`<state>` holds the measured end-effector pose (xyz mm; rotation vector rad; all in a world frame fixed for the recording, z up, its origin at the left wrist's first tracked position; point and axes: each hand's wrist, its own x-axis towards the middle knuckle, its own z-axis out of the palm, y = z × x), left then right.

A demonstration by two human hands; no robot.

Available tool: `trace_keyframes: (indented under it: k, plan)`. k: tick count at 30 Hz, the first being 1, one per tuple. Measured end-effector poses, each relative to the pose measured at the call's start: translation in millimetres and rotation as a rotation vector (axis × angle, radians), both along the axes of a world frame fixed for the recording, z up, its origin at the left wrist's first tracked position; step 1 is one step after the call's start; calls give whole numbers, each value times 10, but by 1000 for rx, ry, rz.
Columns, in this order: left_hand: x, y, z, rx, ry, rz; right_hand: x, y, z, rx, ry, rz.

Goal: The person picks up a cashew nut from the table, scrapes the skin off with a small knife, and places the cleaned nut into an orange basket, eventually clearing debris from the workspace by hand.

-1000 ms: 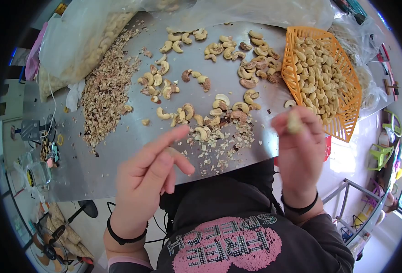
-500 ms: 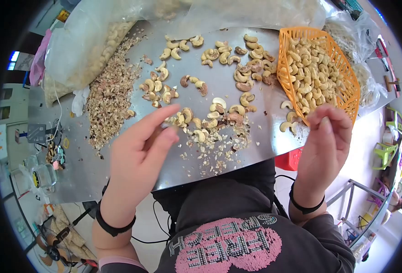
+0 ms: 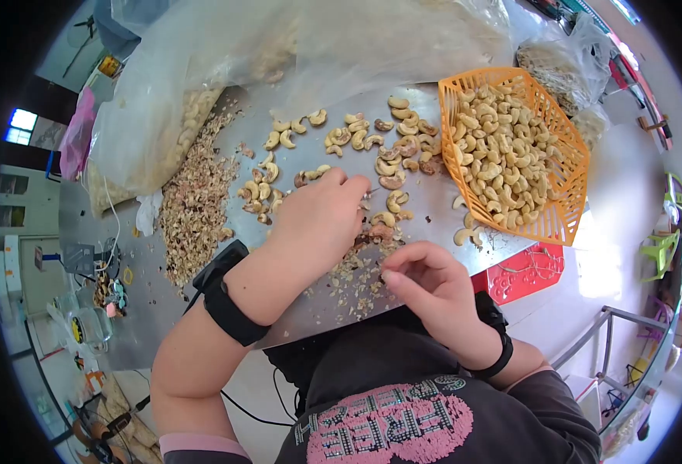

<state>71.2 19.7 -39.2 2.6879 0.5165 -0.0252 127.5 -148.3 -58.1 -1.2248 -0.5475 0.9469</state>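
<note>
My left hand (image 3: 318, 220) is over the middle of the steel table, back upward, its curled fingers down among the cashews. A thin dark tip shows past its fingertips; what it belongs to is hidden. Nearer the table's front edge is my right hand (image 3: 437, 294), with thumb and index fingertip close together in a pinch. I cannot make out anything between them. Loose cashews (image 3: 397, 201) lie just beyond the hands, some with brown skin on. Pale crumbs and skin flakes (image 3: 348, 290) are scattered between and below my hands.
An orange plastic basket (image 3: 449, 116) heaped with peeled cashews (image 3: 503, 155) stands at the right. A pile of skin scraps (image 3: 194, 201) lies at the left. Large clear bags (image 3: 263, 54) of nuts line the back. Below the right edge is a red plastic stool (image 3: 526, 274).
My left hand has moved right and away from me, over the cashews. My right hand has moved left from beside the basket towards the crumbs. The view has shifted slightly.
</note>
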Motion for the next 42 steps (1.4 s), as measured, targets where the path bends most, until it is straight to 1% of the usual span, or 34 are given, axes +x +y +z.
trace_keyframes:
  k: [1,2,4,6,8,11,12,14,16,18,20,21,22,23,24,26,27,28,29,30,32,33,34,35,36,37,39,40,42]
  plan:
    - [4,14,-6,6,-1,-3,-15,13,1,-13,80,17]
    - [-5,33,-13,-34,-45,9,-20,31,2,-5,79,15]
    - [-25,82,3,-68,-88,15,-26,62,0,17,242,67]
    - [-41,134,31,-185,-67,44,-31,76,-35,17,250,85]
    - [-78,153,11,-190,-62,57,-33,99,-60,25,249,110]
    - [-103,161,1,-198,-63,83,-27,121,-58,-42,228,143]
    - [-111,158,12,-211,-57,97,-31,119,-64,-21,216,144]
    - [-127,164,36,-165,-50,87,-37,141,-82,-6,274,120]
    - [-131,205,56,-197,-80,17,-16,149,-69,-20,337,122]
    - [-149,180,150,-298,-66,37,10,168,-85,45,294,144]
    - [-136,114,338,-443,18,-13,53,181,-54,42,598,130]
    - [-137,68,400,-420,0,-13,87,187,-24,93,657,195]
    - [-143,18,445,-461,17,-82,110,191,-33,111,638,208]
    - [-149,-8,472,-502,35,-152,123,188,-51,145,765,250]
    - [-154,-16,485,-484,22,-149,124,190,-66,174,894,292]
    - [-158,-32,498,-519,-19,-174,129,191,-89,164,882,285]
    - [-160,-24,468,-508,-26,-178,149,182,-137,199,929,299]
    - [-152,7,414,-604,-26,-153,175,172,-165,233,975,311]
    - [-128,47,387,-700,-25,-130,199,167,-169,243,964,311]
    - [-86,90,410,-690,-29,-138,218,163,-169,204,929,326]
    - [6,178,470,-463,172,10,232,158,-164,175,887,337]
    - [26,219,433,-453,169,0,226,160,-155,127,876,326]
    - [36,268,344,-269,50,25,218,162,-139,80,867,313]
    - [63,324,263,-89,-69,49,206,157,-100,89,863,305]
    - [110,393,191,-85,-71,39,187,146,-53,26,818,294]
    - [161,465,118,9,-129,60,179,142,-26,-36,774,283]
    - [245,515,76,155,-223,102,161,131,-34,-25,769,290]
    - [286,533,60,159,-224,92,152,126,-45,-22,765,304]
    - [353,546,32,329,-215,97,142,114,-75,-11,755,315]
